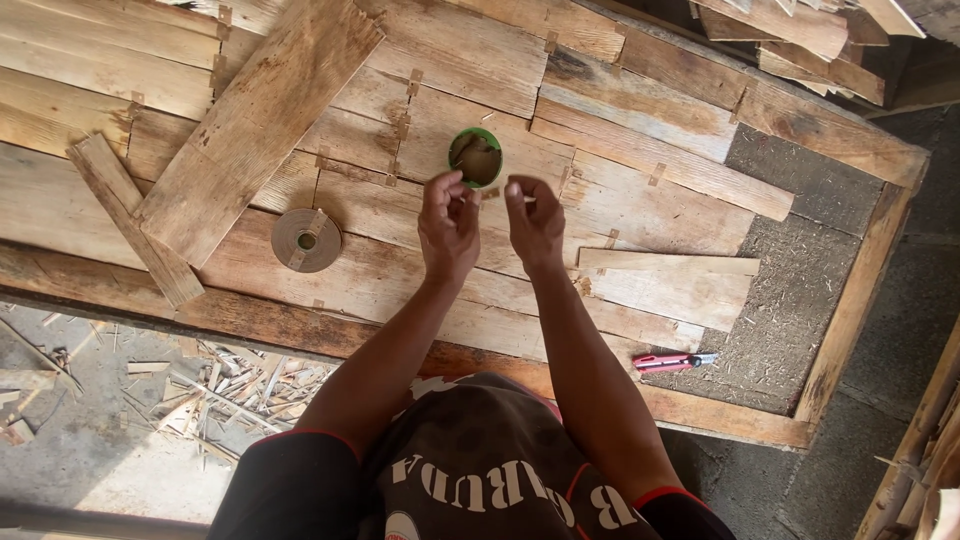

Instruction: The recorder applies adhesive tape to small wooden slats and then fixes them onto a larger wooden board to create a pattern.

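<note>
My left hand (447, 222) and my right hand (535, 222) are held close together above the wooden worktable (660, 400). Between their fingertips they pinch a small strip of brown tape (492, 194). Just beyond the fingers stands a small green round container (476, 157) with brown contents. A roll of brown paper tape (306, 240) lies flat on the veneer sheets to the left of my left hand. Thin wood veneer pieces (640, 150) cover the table, joined with small tape patches.
A red utility knife (672, 361) lies near the table's front edge at right. A loose veneer sheet (255, 120) and a narrow strip (130, 215) lie at left. Wood scraps (215, 390) litter the floor below. Stacked boards (800, 30) are at the top right.
</note>
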